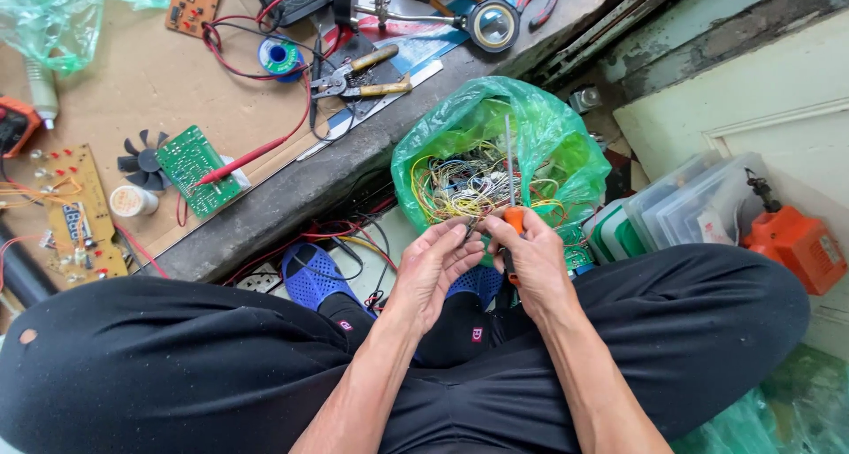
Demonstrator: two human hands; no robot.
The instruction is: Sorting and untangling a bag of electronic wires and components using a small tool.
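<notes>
Hands (482, 259) meet over green wire-filled bag (539, 127), stone ledge (354, 167) beside

You sit at a makeshift electronics repair spot on a floor: circuit boards (192, 167), a small fan (141, 160), solder spool (280, 58), pliers (361, 74) and magnifier (493, 24) crowd the far-left bench, a bag of wires (495, 167) just beyond your knees.

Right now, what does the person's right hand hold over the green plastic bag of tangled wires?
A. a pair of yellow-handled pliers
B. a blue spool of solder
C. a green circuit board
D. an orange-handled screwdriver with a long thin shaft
D: the right hand grips the orange-handled screwdriver, its thin metal shaft pointing up over the green plastic bag of tangled wires.
</notes>
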